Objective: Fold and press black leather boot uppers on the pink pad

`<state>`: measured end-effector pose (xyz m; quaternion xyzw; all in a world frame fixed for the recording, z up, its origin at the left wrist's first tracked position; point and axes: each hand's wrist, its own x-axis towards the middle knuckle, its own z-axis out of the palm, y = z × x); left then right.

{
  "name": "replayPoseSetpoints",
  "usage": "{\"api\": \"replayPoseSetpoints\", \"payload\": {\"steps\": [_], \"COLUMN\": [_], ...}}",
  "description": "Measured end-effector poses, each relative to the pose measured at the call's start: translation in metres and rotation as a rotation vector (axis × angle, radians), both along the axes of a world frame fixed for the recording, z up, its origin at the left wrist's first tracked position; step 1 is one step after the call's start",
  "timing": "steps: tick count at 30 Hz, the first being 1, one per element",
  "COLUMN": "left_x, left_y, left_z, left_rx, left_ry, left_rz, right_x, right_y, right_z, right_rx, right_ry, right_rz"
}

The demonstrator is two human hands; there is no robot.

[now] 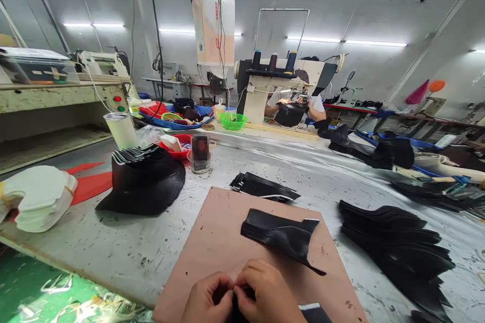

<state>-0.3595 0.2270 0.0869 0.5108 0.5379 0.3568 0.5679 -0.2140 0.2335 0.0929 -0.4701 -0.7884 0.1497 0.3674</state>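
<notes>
At the lower edge of the view, my left hand and my right hand are close together, fingertips pinched on a black leather piece. Most of that piece is hidden by my fingers and the frame's edge. Beneath my hands lies a pinkish-brown board. Another black leather piece, curved, with a whitish edge strip, rests on the board just beyond my right hand. Part of a further black piece shows beside my right wrist.
Stacks of black leather pieces lie right, left and behind the board. White cut shapes sit at far left, near a clear cup and red bowl. Beyond, a person's hands work at a sewing machine.
</notes>
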Motion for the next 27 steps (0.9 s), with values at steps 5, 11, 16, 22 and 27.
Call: {"api": "replayPoseSetpoints", "payload": {"steps": [5,11,16,22,27], "left_x": [0.002,0.005,0.006,0.006,0.006], "left_y": [0.000,0.003,0.004,0.003,0.003], "left_z": [-0.001,0.002,0.007,0.009,0.009], "left_rx": [-0.007,-0.046,-0.064,-0.069,-0.082], "left_ry": [-0.002,-0.009,-0.021,-0.022,0.022], "left_rz": [-0.001,0.007,0.003,-0.005,-0.046], "right_x": [-0.011,-0.009,0.001,0.007,0.010], "right_y": [-0.002,-0.002,0.001,0.002,0.001], "right_z": [-0.015,-0.019,-0.007,0.011,0.009], "right_rx": [0.410,0.243,-0.127,-0.300,-0.255], "right_ry": [-0.055,0.066,0.096,0.123,0.138], "right_rz": [-0.160,-0.140,-0.038,-0.003,0.014]}}
